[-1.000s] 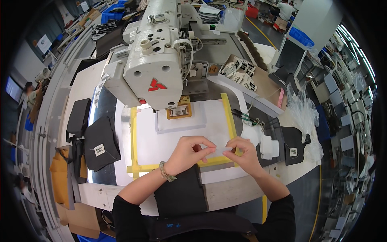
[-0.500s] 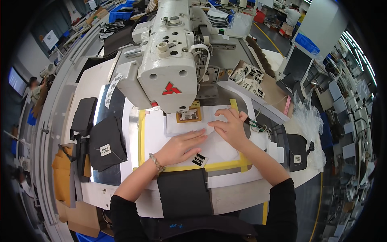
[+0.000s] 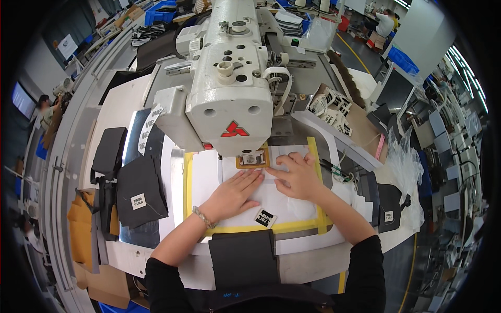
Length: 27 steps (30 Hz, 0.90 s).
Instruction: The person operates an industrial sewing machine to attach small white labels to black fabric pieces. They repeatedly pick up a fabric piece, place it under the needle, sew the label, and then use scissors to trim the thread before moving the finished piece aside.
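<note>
Below the head of a white sewing machine point(image 3: 229, 101), my left hand point(image 3: 234, 195) lies flat, fingers outstretched, on the white sheet point(image 3: 206, 177) framed with yellow tape. Its fingertips reach the near edge of the yellow-brown clamp frame point(image 3: 252, 157) under the machine head. My right hand point(image 3: 296, 178) rests on the sheet just right of the frame. Its index finger points at the frame's corner, thumb apart and the other fingers bent. Neither hand shows anything held. A small black-and-white label point(image 3: 265, 218) lies on the sheet near my left thumb.
Dark fabric pieces point(image 3: 140, 190) with a label on top lie at left. Another stack of dark fabric point(image 3: 242, 259) hangs over the near table edge. Loose labels point(image 3: 334, 110) fill a box at right. A dark pouch point(image 3: 389, 208) and clear plastic bag point(image 3: 406, 161) sit farther right.
My right hand has come out of its pinch and moved down onto the sheet beside the clamp frame. My left hand still lies flat. The whole view has shifted slightly.
</note>
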Available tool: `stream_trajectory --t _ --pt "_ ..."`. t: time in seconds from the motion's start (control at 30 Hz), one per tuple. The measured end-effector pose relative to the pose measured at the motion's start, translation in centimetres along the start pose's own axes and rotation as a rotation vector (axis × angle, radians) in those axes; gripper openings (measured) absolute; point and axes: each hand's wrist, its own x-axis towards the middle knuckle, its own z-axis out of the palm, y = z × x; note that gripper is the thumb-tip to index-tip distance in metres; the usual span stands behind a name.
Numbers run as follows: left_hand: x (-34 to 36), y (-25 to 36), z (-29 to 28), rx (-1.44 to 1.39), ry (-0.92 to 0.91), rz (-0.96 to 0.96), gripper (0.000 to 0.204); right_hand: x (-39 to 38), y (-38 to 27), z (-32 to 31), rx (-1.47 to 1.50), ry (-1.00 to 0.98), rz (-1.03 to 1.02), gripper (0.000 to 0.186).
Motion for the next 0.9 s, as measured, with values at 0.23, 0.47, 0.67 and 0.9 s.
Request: stream_trajectory --t 0.23,0.47,0.67,0.9 --pt "0.15 0.14 -0.41 0.065 -0.031 -0.11 0.083 0.21 -0.32 0.51 -0.06 -0.007 0.041 0.032" --pt "0.03 0.27 0.14 0.105 0.005 -0.152 0.085 0.29 -0.63 0.45 -0.05 -0.035 0.064 0.033" --pt "0.28 0.6 0.27 0.125 0.092 -0.137 0.081 0.45 -0.55 0.5 -0.047 -0.045 0.078 0.034" --pt "0.46 0.94 0.3 0.118 0.061 -0.195 0.082 0.47 -0.54 0.58 -0.069 -0.057 0.083 0.035"
